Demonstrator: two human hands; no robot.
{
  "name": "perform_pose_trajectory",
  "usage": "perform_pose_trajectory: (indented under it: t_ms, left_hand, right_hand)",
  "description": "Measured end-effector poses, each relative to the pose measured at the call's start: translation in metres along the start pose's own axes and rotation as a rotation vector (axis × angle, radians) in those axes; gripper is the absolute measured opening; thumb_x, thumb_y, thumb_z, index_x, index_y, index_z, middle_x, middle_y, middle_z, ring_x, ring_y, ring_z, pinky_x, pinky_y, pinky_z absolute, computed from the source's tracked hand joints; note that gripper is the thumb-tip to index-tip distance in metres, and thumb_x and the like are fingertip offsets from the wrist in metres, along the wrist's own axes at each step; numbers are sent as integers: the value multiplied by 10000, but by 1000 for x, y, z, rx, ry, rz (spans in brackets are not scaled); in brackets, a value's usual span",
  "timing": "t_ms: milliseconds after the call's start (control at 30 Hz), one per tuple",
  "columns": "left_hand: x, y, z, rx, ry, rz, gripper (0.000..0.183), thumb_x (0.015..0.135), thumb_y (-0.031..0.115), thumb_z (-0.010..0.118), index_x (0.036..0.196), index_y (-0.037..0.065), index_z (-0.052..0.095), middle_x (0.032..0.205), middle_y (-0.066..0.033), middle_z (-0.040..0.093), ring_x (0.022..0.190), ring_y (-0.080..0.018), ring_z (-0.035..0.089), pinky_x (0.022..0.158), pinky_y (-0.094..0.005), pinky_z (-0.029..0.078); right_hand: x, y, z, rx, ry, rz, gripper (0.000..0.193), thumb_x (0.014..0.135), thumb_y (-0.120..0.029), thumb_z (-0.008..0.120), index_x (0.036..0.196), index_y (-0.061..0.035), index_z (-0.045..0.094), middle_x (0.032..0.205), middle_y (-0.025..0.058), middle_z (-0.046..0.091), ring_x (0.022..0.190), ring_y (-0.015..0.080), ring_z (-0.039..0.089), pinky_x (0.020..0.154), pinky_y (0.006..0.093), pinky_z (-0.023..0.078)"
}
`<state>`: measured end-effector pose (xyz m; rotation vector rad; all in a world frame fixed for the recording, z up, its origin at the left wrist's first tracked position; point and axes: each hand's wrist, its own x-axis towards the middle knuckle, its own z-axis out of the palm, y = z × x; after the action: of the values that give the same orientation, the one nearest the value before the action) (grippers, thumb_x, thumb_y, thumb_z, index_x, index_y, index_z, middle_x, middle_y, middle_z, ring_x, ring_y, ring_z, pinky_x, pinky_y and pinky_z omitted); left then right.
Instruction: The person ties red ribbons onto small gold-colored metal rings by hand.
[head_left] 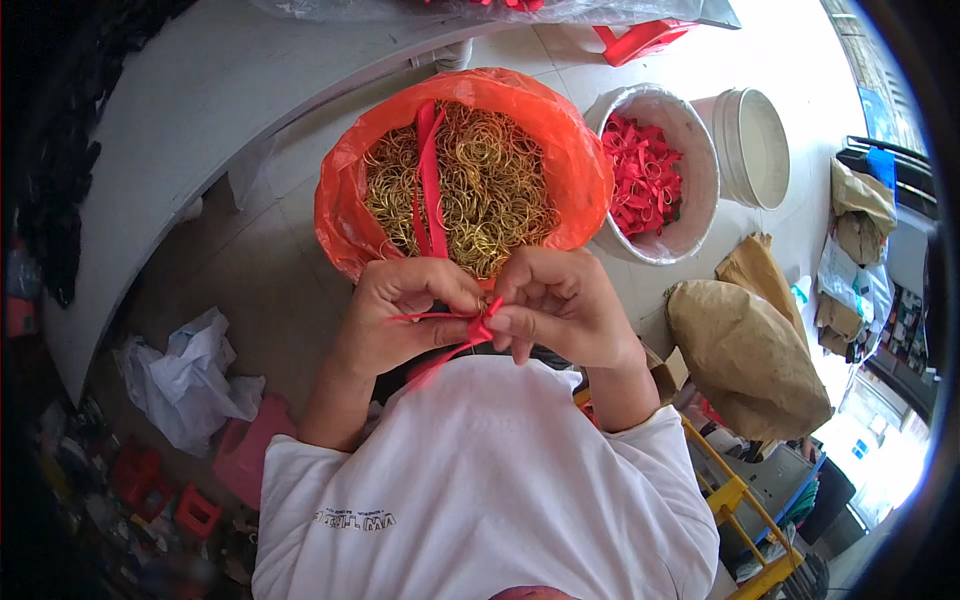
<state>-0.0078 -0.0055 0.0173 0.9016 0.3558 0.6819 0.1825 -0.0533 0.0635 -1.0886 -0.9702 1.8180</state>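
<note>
Both my hands meet in front of my chest, at the near rim of an orange plastic bag (345, 190) full of gold-coloured metal rings (490, 180). My left hand (415, 305) pinches a red ribbon (480, 327) between thumb and fingers. From the other side my right hand (560, 310) grips the same ribbon, which looks looped or knotted there. A bit of gold ring shows at the fingertips, mostly hidden. The ribbon's loose ends trail to the left and down toward my shirt. Two more red ribbon strips (430, 180) lie across the rings in the bag.
Right of the bag stands a white bucket (705, 190) of red ribbon pieces (640, 175), with another pale bucket (755, 150) beside it. A grey table (200, 90) curves along the left. Brown paper sacks (745, 350) and a yellow metal frame (735, 490) are at right; white plastic (190, 385) lies left.
</note>
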Motion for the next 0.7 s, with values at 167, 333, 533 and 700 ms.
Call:
perform_pose_trajectory:
  t_ms: [167,333,533,700]
  left_hand:
    - [4,7,8,148,110,-74,247,735,-18,675,955,-25,564,920,-74,589,861,-116,581,775,-251,473]
    - [6,-2,13,200,178,-30,247,734,-43,633,967,-23,554,911,-58,571,839,-112,571,760,-241,463]
    - [7,-5,15,213,308,113,186,711,-78,595,886,-22,569,848,-57,569,772,-100,555,707,-231,459]
    - [7,0,21,619,409,192,95,683,-57,620,753,-2,587,808,-60,581,731,-113,565,586,-220,462]
  right_hand:
    - [4,3,5,-459,182,-175,107,781,-6,649,758,-9,544,627,31,576,519,57,521,451,204,401]
    - [8,17,4,-570,262,-480,105,777,5,645,761,-5,542,630,32,571,511,84,521,464,212,404]
    - [5,25,10,-330,278,-445,105,735,27,648,779,-8,560,632,71,536,508,153,541,456,266,413]
    - [9,18,5,-625,322,-564,124,716,18,669,791,-19,578,680,67,554,544,165,552,466,266,416]
